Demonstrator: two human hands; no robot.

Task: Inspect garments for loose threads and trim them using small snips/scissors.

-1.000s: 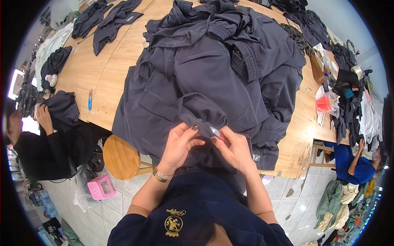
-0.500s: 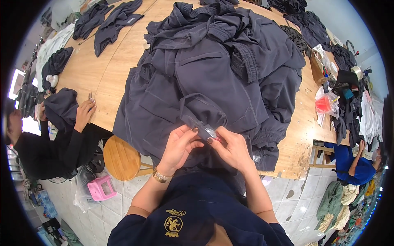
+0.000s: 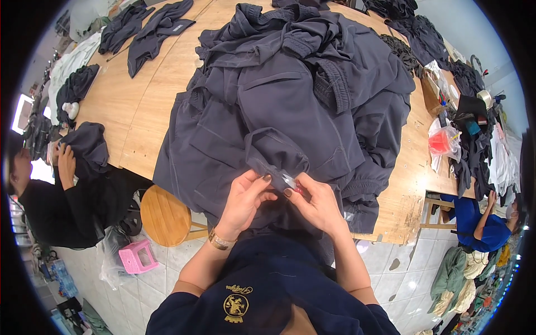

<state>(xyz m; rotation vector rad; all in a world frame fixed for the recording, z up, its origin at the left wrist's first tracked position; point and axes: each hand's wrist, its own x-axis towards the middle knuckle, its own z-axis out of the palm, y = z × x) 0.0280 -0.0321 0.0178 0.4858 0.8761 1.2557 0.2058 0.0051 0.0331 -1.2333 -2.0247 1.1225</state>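
While a co-worker in black [image 3: 61, 215] holds a dark garment [image 3: 89, 144] at the far left, a round wooden stool [image 3: 164, 216] and a pink plastic stool [image 3: 137, 258] stand on the floor between that co-worker and the wearer. Next comes the wearer's left hand [image 3: 245, 196], its thumb and index fingertip closed in a pinch on a narrow fabric band [image 3: 272, 170], the other fingers loosely curled. The band forms a loop at the near side of a heap of dark grey trousers [image 3: 273, 103] spread over the wooden worktop [image 3: 146, 106]. It looks soft, light and limp, so it should fold easily and is best gripped right beside the point being worked, pulled lightly taut; the whole heap would probably be heavy and slump. Just right of the pinch, the right hand [image 3: 318, 202] has its fingers closed around what appear to be small red-handled snips [image 3: 290, 182], rigid and light, their pale blades against the band; how far these part, I cannot tell. Further right lies a bagged red drink [image 3: 443, 140], and beyond it sits 1 co-worker in blue [image 3: 474, 223].
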